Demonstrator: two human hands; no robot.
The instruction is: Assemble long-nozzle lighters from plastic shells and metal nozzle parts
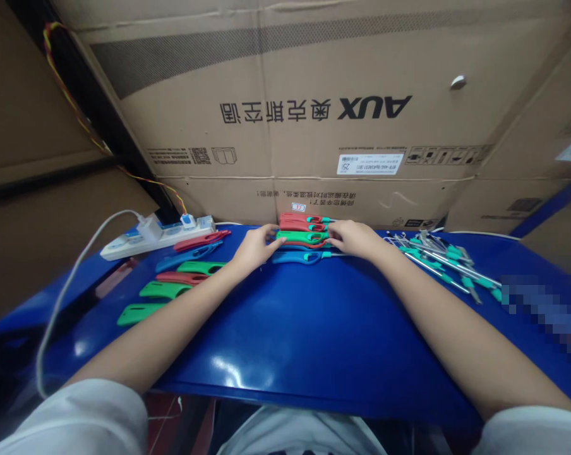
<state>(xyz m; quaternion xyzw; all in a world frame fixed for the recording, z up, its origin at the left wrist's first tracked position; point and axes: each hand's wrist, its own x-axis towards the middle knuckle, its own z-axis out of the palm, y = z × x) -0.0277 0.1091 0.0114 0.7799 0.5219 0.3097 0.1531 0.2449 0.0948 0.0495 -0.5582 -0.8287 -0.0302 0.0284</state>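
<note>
My left hand (257, 245) has its thumb and fingers closed at the handle end of a green stick lighter (302, 237). At the other end, my right hand (354, 239) pinches near the lighter's nozzle side. Just behind it lie red stick lighters (295, 221), side by side. A red-orange one shows partly beneath the green one, and a blue stick lighter (295, 257) lies nearest me, its metal rod pointing right. My fingers hide parts of the row.
Loose red, blue and green handle shells (165, 289) lie to the left, partly behind my forearm. Metal rods with teal parts (449, 262) are piled at right. A white power strip (157, 239) stands back left. Cardboard (285, 145) walls the blue table (285, 328).
</note>
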